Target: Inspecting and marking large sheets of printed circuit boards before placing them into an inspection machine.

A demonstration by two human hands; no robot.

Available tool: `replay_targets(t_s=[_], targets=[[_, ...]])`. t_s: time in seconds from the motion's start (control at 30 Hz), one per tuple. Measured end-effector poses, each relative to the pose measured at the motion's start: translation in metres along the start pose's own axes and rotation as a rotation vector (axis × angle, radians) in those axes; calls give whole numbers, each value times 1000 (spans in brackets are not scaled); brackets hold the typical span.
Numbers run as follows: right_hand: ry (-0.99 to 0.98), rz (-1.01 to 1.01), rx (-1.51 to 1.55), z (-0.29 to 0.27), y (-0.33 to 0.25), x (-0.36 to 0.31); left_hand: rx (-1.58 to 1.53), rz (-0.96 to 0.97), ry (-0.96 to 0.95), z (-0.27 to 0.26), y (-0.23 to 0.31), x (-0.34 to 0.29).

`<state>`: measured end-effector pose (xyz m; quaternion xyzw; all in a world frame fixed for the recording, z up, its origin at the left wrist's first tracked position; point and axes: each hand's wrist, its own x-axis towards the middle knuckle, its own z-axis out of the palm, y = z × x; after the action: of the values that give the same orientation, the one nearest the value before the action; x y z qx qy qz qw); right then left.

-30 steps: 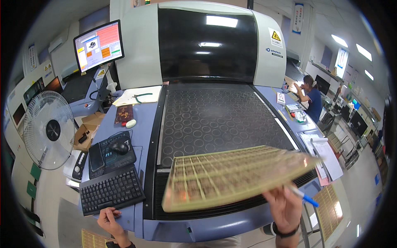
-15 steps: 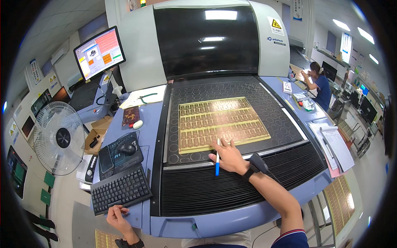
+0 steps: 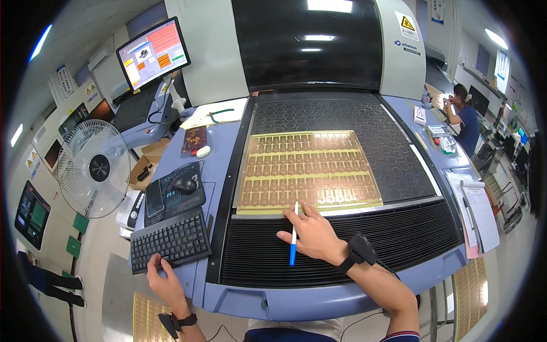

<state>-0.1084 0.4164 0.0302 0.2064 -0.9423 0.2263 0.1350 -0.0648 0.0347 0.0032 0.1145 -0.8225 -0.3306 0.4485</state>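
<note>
A copper-coloured circuit board panel (image 3: 310,166) with yellow-green borders lies flat on the dark bed (image 3: 393,165) of a large machine. My right hand (image 3: 313,233) holds a white marker (image 3: 294,233) with a blue end, which points toward me. The fingertips of that hand rest at the panel's near edge. At the near edge of a black keyboard (image 3: 171,242), my left hand (image 3: 165,279) holds nothing; its thumb and forefinger are apart, with the fingertips over or on the keys. Its other fingers are partly hidden.
A mouse (image 3: 184,183) and a phone (image 3: 154,198) sit behind the keyboard. Pliers (image 3: 219,115) lie on paper farther back, below a tilted monitor (image 3: 152,54). A fan (image 3: 94,169) stands left. Right are a clipboard (image 3: 481,214) and a seated co-worker (image 3: 466,119).
The panel has slid toward me and slightly left, to the bed's near edge, with my right hand at it. My left hand has moved forward onto the keyboard's edge. The view has shifted.
</note>
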Motion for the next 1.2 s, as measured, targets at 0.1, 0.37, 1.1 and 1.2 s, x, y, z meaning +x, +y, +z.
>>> replay_targets(t_s=[0.1,0.37,1.1,1.2], targets=[[34,-20,-23,3,3,-4,302,98,9,-1,5,6],[85,-79,-102,9,5,-5,-76,183,-254,11,75,21],[175,-186,342,-18,-20,-22,-655,531,-1106,119,153,-16],[231,-209,343,-20,-21,-20,-672,660,-1045,119,156,-14]])
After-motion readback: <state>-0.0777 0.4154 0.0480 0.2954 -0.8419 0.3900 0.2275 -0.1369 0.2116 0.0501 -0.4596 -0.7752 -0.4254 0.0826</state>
